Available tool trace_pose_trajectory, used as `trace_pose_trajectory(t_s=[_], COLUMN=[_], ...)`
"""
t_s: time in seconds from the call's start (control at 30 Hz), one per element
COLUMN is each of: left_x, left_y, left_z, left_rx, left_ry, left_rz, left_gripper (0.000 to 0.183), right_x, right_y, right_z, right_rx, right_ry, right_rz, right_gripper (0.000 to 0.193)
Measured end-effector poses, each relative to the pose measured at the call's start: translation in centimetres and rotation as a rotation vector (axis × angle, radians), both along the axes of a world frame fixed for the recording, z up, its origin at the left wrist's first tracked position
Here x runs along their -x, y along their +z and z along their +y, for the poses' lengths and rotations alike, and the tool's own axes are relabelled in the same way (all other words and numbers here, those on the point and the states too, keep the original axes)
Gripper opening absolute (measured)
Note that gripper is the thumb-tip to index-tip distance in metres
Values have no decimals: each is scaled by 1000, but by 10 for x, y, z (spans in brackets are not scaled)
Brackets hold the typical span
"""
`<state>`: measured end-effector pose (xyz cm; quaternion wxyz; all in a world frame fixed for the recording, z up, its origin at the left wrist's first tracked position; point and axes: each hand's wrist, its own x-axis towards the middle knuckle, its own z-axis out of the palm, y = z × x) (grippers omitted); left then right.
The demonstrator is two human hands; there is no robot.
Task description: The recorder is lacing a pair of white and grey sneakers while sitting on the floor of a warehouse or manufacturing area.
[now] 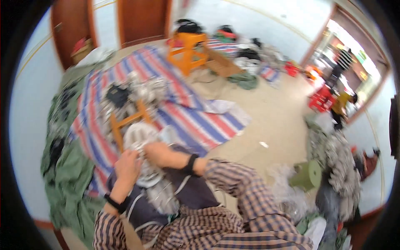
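My left hand (127,166) and my right hand (159,154) are close together over my lap, both with curled fingers. They pinch a whitish-grey cloth piece (150,177), whose exact kind is blurred. It hangs down between my hands onto my lap. More of the pale cloth (139,132) bulges up just beyond my fingers, over the near end of an orange wooden stool frame (129,120). Around that frame lies a heap of grey-white cloth pieces (152,89) with a dark item (117,96) on top. A dark apron (196,191) covers my knees.
A striped red, white and blue sheet (208,125) spreads over the floor. Green cloth (68,175) lines the left wall. An orange stool (187,52) stands at the back. To the right are a green roll (306,175) and bundled grey pieces (343,175). People (343,104) are by the doorway.
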<state>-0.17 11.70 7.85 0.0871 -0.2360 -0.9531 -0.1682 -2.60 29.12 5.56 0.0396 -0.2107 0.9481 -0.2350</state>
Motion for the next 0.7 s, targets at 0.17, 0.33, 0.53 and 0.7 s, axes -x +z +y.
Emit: trace_pose_trajectory(t_s=[0.17, 0.33, 0.53, 0.7], left_x=[0, -4, 10, 14], left_y=[7, 9, 15, -3], left_z=[4, 6, -4, -22], left_rx=[87, 109, 132, 68], left_ry=[-63, -85, -124, -190], left_rz=[74, 49, -75, -14], left_gripper=[34, 36, 36, 35], right_x=[-7, -3, 0, 5], right_y=[18, 15, 13, 23], right_z=[-7, -9, -19, -6], right_rx=[-127, -152, -172, -162], right_ry=[104, 187, 200, 233], right_rz=[121, 123, 80, -111], right_gripper=[16, 20, 27, 26])
